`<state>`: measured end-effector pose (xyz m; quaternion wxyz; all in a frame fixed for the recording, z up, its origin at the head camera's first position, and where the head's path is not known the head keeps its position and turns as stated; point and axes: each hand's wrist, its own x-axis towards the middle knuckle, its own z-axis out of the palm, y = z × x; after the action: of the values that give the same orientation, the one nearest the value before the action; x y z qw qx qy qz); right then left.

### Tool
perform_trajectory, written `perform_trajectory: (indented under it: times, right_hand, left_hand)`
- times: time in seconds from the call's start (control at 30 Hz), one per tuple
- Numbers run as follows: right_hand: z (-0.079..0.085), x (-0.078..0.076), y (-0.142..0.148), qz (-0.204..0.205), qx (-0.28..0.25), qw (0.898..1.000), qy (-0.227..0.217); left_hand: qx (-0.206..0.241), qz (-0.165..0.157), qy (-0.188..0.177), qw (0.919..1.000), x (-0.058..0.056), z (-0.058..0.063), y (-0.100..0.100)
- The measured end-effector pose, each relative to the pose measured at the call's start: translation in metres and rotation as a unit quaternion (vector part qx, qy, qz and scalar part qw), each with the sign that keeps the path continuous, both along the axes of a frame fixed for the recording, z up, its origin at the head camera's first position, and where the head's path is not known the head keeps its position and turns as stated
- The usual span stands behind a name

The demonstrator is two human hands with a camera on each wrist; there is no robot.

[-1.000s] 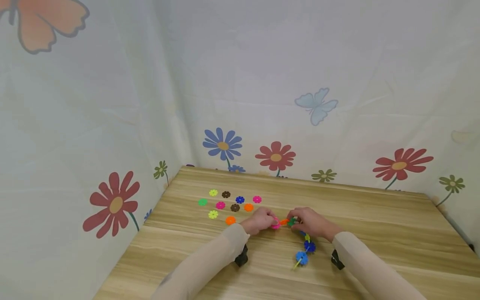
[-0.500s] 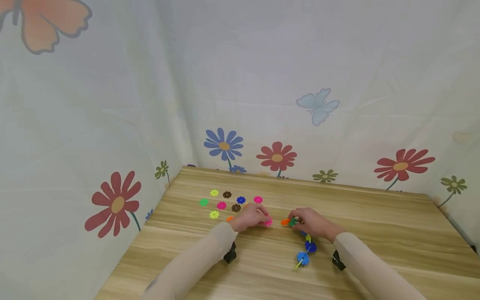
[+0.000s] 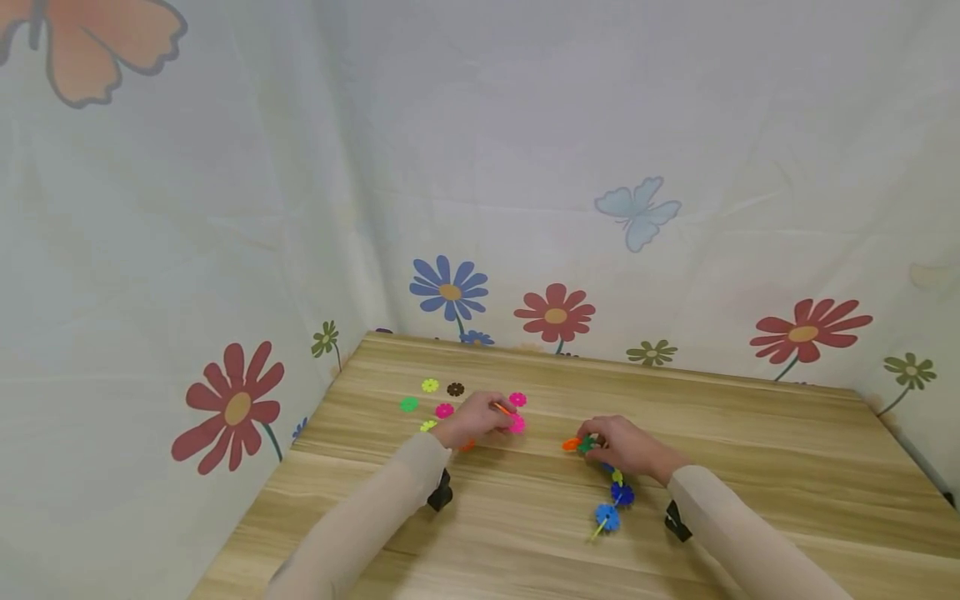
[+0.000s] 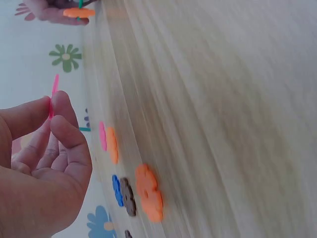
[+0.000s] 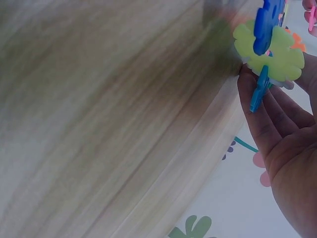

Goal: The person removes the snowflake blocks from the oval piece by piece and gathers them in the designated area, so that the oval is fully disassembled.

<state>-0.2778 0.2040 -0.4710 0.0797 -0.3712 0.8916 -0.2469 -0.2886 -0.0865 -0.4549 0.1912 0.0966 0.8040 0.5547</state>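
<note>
Pink disc (image 3: 517, 425) jutting from pinching left hand (image 3: 478, 418) — disc chain (image 3: 622, 494) through gripping right hand (image 3: 625, 443)

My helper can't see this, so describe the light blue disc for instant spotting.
On the table in the head view, find the right hand; a chain runs below it. Near the chain's lower end sits the light blue disc, paler than its dark blue neighbour.
</note>
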Motion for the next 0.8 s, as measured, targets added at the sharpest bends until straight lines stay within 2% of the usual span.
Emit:
perform_trajectory:
  times: [0.23,0.37,0.6,0.8]
  right_hand:
    - [-0.001,0.000,0.000,-0.003,0.004,1.000,-0.002]
    - [-0.001,0.000,-0.001,-0.006,0.004,1.000,0.000]
    - [0.001,0.001,0.000,-0.001,0.001,1.000,0.010]
    - [0.003,0.000,-0.001,0.004,0.000,1.000,0.017]
  left_hand:
    - [-0.036,-0.026,0.004,0.9990,-0.001,-0.003,-0.009]
    - [-0.074,-0.030,0.014,0.9967,0.001,-0.007,-0.013]
    - [-0.151,-0.043,0.043,0.9866,0.006,-0.012,-0.015]
    - [-0.179,-0.052,0.073,0.9798,0.006,-0.013,-0.015]
